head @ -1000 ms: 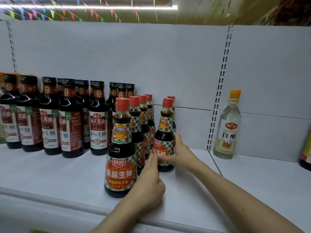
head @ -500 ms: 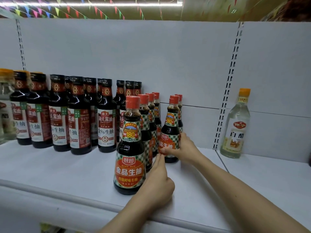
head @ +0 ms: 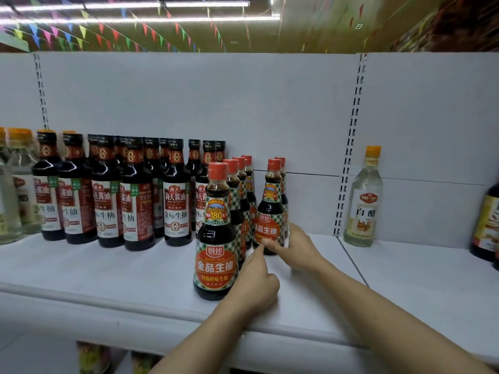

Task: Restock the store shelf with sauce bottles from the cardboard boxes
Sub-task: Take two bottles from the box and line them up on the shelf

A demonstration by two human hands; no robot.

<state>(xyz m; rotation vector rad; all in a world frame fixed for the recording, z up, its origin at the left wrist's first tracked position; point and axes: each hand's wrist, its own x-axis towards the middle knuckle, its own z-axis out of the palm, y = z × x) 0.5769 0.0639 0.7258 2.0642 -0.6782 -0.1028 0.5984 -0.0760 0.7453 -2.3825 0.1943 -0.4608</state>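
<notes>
Red-capped soy sauce bottles with checked labels stand in two rows on the white shelf (head: pixel 135 279). The front bottle (head: pixel 216 238) of the left row stands near the shelf edge. My left hand (head: pixel 256 284) presses against its lower right side with one digit stretched forward; its other fingers are hidden. The front bottle (head: pixel 270 209) of the right row stands further back. My right hand (head: pixel 299 247) grips its base, thumb across the label. Both bottles are upright. No cardboard box is in view.
Several dark black-capped soy bottles (head: pixel 108 201) fill the shelf to the left, with clear vinegar bottles (head: pixel 16 190) beyond them. A lone white vinegar bottle (head: pixel 364 201) stands right of the slotted upright (head: pixel 351 147). A dark bottle (head: pixel 486 225) sits at the far right.
My right hand has slid lower on the rear bottle, toward its base. My left hand stays beside the front bottle. The view has tilted up, showing more ceiling.
</notes>
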